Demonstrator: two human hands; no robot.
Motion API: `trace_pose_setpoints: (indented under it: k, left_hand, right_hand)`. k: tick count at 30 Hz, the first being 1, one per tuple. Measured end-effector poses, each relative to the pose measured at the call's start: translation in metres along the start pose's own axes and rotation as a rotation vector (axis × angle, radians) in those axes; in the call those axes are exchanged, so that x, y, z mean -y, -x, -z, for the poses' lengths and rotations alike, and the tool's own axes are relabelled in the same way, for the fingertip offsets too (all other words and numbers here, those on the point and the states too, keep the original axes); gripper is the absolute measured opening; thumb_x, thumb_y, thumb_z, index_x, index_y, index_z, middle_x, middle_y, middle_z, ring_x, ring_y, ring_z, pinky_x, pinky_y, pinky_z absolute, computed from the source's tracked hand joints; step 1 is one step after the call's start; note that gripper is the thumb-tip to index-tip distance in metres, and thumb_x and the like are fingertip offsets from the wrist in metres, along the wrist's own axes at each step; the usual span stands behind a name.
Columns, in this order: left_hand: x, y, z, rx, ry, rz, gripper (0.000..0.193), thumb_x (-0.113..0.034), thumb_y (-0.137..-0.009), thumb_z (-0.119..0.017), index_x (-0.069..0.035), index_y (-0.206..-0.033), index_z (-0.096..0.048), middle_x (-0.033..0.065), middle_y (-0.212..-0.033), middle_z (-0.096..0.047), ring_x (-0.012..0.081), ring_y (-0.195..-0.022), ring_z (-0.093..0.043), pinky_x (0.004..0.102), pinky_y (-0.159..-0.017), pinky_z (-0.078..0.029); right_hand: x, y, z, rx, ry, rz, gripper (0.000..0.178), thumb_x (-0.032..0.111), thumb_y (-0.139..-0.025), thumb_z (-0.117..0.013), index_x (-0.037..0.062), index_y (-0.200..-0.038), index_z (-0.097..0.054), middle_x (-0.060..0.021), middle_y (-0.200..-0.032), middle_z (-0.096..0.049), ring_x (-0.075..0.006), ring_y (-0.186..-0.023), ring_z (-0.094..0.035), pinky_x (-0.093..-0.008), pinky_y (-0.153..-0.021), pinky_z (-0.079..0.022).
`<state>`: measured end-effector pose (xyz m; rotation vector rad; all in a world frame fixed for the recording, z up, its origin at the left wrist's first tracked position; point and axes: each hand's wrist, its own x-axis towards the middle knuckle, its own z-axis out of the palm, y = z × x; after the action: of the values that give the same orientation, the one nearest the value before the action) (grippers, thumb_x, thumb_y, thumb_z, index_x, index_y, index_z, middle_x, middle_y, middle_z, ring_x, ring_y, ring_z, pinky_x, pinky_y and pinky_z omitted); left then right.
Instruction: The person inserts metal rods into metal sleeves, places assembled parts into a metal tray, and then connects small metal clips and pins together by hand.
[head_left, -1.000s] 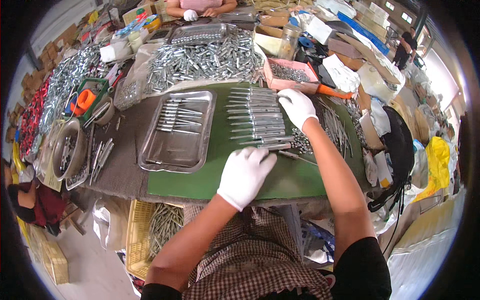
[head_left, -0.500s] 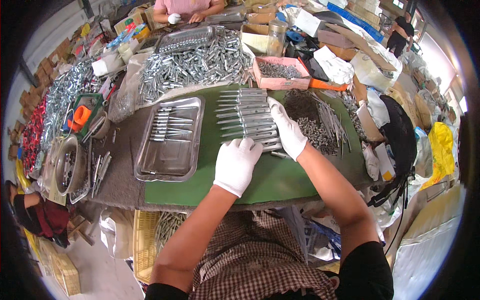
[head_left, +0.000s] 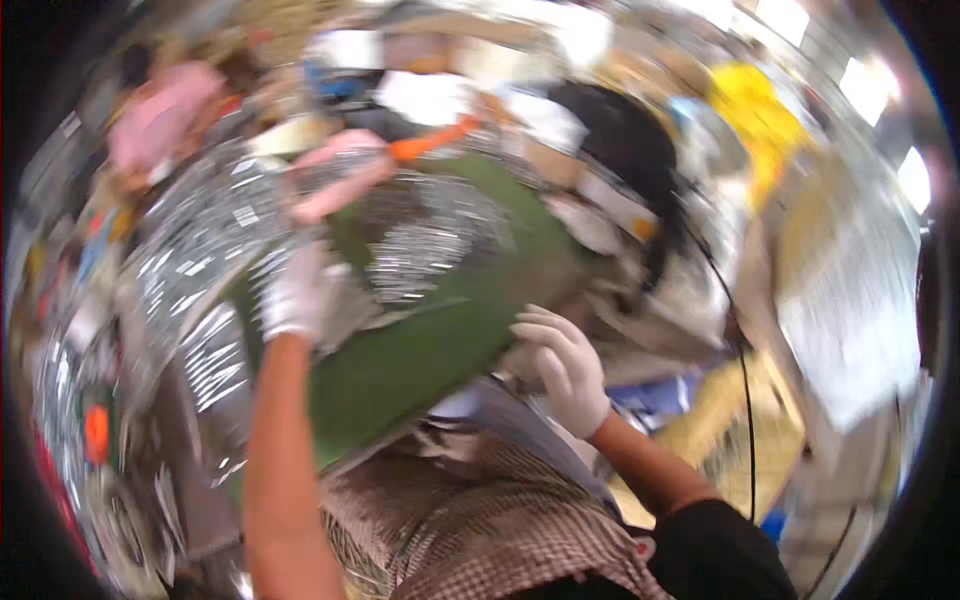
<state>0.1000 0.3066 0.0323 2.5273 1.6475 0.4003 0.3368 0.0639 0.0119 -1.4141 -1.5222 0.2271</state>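
Note:
The whole view is smeared by motion. My left hand, in a white glove, is over the far left part of the green mat, beside the streaked metal rods; its fingers are too blurred to read. White-gloved too, my right hand hovers by the table's near right edge, fingers apart and nothing visible in them. More slim metal rods lie left of my left forearm, in what looks like the metal tray. A heap of small grey metal parts sits on the mat between my hands.
Beyond my left hand are a pink box and a large pile of shiny metal pieces. A black bag and a dangling black cord are at right. A person in pink is across the table.
The view has swung to the right. My right hand has left the row of rods and come back to the table's near edge. My left hand has moved farther from me.

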Motion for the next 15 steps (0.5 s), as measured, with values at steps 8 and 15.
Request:
trace_pose_setpoints:
  k: [8, 15]
  left_hand:
    - [0.049, -0.003, -0.009, -0.005, -0.129, -0.249, 0.05, -0.025, -0.098, -0.04, -0.004, -0.143, -0.031, 0.0176, -0.145, -0.037, 0.0334, -0.133, -0.036, 0.0372, -0.11, -0.027]
    - [0.05, -0.026, -0.032, 0.115, 0.025, -0.219, 0.052, -0.027, -0.1, -0.032, -0.003, -0.145, -0.025, 0.0186, -0.148, -0.03, 0.0332, -0.137, -0.029, 0.0366, -0.113, -0.022]
  right_hand:
    - [-0.082, 0.118, 0.169, -0.335, 0.71, -0.149, 0.022, 0.009, -0.077, -0.056, 0.0058, -0.096, -0.066, -0.0148, -0.098, -0.065, -0.0333, -0.098, -0.06, -0.0417, -0.087, -0.046]
    - [-0.248, 0.436, 0.325, -0.594, 0.782, -1.417, 0.036, 0.033, -0.089, -0.046, 0.0041, -0.1, -0.065, -0.0196, -0.102, -0.064, -0.0374, -0.095, -0.059, -0.044, -0.082, -0.043]
